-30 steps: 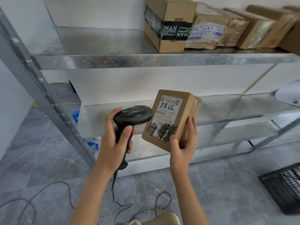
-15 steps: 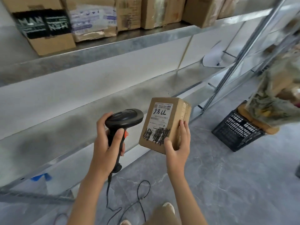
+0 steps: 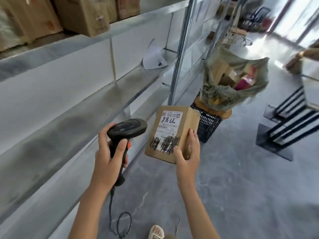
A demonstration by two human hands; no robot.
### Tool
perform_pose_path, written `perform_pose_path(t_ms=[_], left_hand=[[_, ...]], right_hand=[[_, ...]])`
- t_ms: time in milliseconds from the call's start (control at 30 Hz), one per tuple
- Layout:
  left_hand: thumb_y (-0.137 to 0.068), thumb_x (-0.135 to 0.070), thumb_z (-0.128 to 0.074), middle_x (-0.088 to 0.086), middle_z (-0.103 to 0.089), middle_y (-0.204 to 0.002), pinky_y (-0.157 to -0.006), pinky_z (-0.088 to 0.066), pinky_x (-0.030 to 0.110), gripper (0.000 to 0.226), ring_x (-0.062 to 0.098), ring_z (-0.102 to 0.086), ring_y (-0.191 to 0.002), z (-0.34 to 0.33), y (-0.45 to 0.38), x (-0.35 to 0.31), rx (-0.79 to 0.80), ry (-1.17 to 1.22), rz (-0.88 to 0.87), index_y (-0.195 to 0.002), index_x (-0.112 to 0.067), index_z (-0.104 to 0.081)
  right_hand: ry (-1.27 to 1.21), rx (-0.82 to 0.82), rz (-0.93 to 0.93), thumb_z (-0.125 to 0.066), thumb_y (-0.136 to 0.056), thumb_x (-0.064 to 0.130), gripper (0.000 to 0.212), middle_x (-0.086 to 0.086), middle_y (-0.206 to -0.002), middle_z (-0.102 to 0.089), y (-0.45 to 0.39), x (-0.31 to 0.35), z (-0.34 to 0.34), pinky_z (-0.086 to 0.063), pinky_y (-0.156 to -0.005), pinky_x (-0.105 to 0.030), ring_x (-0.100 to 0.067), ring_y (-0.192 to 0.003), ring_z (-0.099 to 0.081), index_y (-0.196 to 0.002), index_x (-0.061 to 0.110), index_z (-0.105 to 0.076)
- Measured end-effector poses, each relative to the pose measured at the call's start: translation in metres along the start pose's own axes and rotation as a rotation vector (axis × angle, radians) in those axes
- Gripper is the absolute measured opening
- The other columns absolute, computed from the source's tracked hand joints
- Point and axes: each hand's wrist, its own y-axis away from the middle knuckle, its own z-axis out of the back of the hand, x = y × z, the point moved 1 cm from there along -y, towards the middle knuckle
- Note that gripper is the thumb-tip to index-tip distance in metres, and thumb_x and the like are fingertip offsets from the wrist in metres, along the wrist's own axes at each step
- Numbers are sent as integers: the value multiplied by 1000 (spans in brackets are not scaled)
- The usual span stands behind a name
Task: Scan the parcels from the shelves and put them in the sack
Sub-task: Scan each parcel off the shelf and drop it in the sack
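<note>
While my left hand (image 3: 110, 152) grips the scanner (image 3: 126, 129), my right hand (image 3: 187, 154) holds the parcel (image 3: 172, 133) label-up, ready for the sack (image 3: 236, 83).

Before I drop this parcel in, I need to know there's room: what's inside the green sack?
The sack stands open, showing several cardboard parcels and a pink-red package near the top. Whatever lies deeper is hidden by them and by the sack's cloth.

Parcel storeroom; steel shelves (image 3: 96, 100) of cardboard boxes (image 3: 82, 16); sack (image 3: 234, 80) of parcels.
</note>
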Motion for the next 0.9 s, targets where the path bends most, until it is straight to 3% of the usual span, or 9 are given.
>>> perform_pose_path(t_ms=[133, 267, 433, 600, 700, 833, 900], left_hand=[[-88, -52, -55, 4, -67, -87, -51, -51, 39, 42, 26, -57, -55, -48, -28, -1, 81, 16, 2, -128, -55, -41], [-91, -46, -57, 5, -66, -86, -50, -50, 40, 51, 27, -56, -55, -89, -59, 6, 173, 43, 1, -137, -35, -39], [-98, -34, -53, 3, -67, -86, -50, -52, 35, 40, 26, -56, -55, -135, -102, 17, 281, 64, -13, -135, -36, -39], [-94, -32, -53, 0, -67, -85, -48, -50, 29, 37, 22, -55, -53, -179, -162, 30, 371, 94, -20, -126, -49, -42], [-95, -32, -53, 0, -68, -85, -48, -50, 29, 38, 21, -56, -53, -204, -213, 38, 424, 107, -34, -126, -48, -41], [-98, -28, -53, 4, -68, -87, -49, -52, 29, 39, 22, -58, -54, -232, -279, 41, 450, 117, -27, -132, -43, -41], [-96, -32, -53, 7, -69, -88, -50, -52, 30, 43, 21, -57, -54, -246, -306, 45, 453, 131, -18, -136, -38, -40]], right_hand=[[-19, -111, -6, -64, -80, 28, 70, 25, -155, -34, -33, -4, 37, -37, -117, -46, 8, -140, -32, -147, 37, -46], [-38, -202, -12, -64, -80, 24, 68, 22, -156, -35, -58, -11, 60, -39, -115, -35, 8, -139, -35, -143, 41, -47], [-50, -270, -26, -67, -84, 18, 67, 23, -155, -35, -94, -25, 73, -41, -98, -6, 12, -138, -33, -143, 42, -46], [-31, -344, -28, -68, -90, 8, 67, 23, -155, -36, -150, -39, 71, -43, -108, -26, 7, -139, -35, -145, 40, -46], [-41, -401, -38, -68, -85, 21, 67, 25, -154, -36, -196, -43, 63, -45, -110, -35, 4, -139, -37, -144, 45, -46], [-57, -454, -36, -68, -88, 17, 66, 25, -154, -36, -255, -40, 51, -45, -111, -39, 3, -140, -38, -144, 44, -46], [-48, -485, -46, -67, -83, 25, 67, 25, -154, -36, -276, -43, 46, -46, -110, -38, 4, -139, -38, -144, 44, -46]])
